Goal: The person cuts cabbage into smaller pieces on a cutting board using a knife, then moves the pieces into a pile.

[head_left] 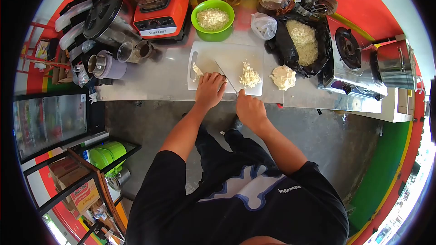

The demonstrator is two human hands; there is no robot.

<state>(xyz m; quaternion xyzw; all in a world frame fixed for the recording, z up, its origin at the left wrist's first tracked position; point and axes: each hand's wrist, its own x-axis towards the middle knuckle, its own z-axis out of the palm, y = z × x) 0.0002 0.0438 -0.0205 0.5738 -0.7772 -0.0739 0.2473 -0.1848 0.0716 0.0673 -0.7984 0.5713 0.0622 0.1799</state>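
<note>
My right hand (252, 111) is closed round the handle of a knife (225, 75); its blade slants up and left across the white cutting board (213, 50). My left hand (210, 88) lies over the board's front left, fingers bent and pressed down beside the blade. Pale food strips (196, 69) stick out at its far left side; what lies beneath the fingers is hidden. A small heap of chopped pale pieces (250, 76) sits on the board's right. Just right of the board rests a pale, frilly lump (283, 77) resembling an oyster mushroom.
Behind the board stands a green bowl (200, 26) of shredded pale food. A black bag (324, 38) of similar shreds and a clear plastic bag (265, 25) lie right, near the stove (347, 70). A red blender (161, 15) and metal cups (96, 64) occupy the left.
</note>
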